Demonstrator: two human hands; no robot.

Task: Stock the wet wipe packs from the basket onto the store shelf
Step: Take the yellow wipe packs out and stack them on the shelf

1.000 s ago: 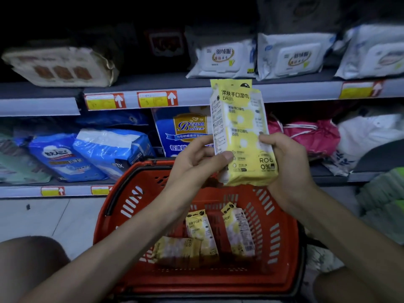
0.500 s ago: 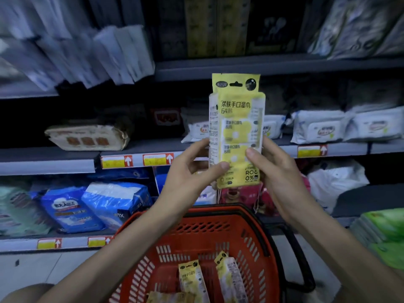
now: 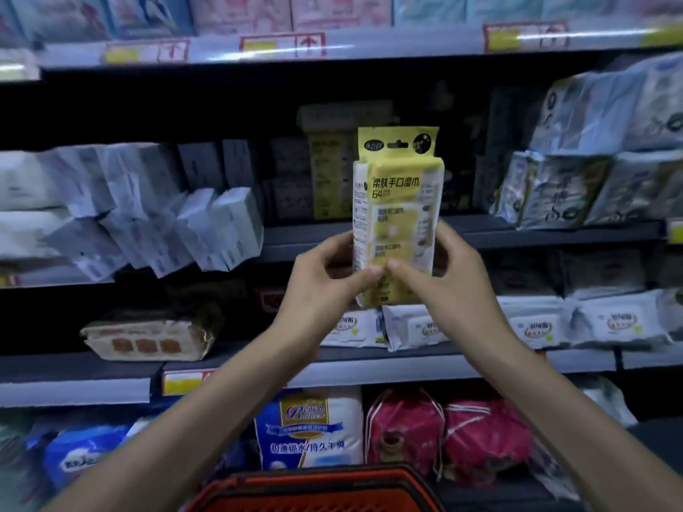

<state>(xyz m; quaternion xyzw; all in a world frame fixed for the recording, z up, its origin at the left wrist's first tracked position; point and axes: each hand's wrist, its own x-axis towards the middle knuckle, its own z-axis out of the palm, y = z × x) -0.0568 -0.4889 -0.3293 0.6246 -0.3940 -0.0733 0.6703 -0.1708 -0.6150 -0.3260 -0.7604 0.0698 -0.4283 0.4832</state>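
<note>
I hold one yellow wet wipe pack (image 3: 397,201) upright in front of the shelves. My left hand (image 3: 321,279) grips its lower left edge and my right hand (image 3: 443,279) grips its lower right edge, thumbs meeting on the front. Behind the pack, similar yellow packs (image 3: 330,171) stand in the dark at the back of the middle shelf (image 3: 480,234). Only the far rim of the red basket (image 3: 314,489) shows at the bottom edge; its contents are out of view.
White tissue packs (image 3: 155,223) lean on the middle shelf at left and grey-white bags (image 3: 591,171) are stacked at right. White lidded wipe packs (image 3: 536,327) lie one shelf lower. Blue and pink bags (image 3: 443,430) fill the bottom shelf.
Both hands have lifted the yellow pack from over the basket up to the middle shelf's height. My view has tilted upward, so the basket has dropped almost out of sight.
</note>
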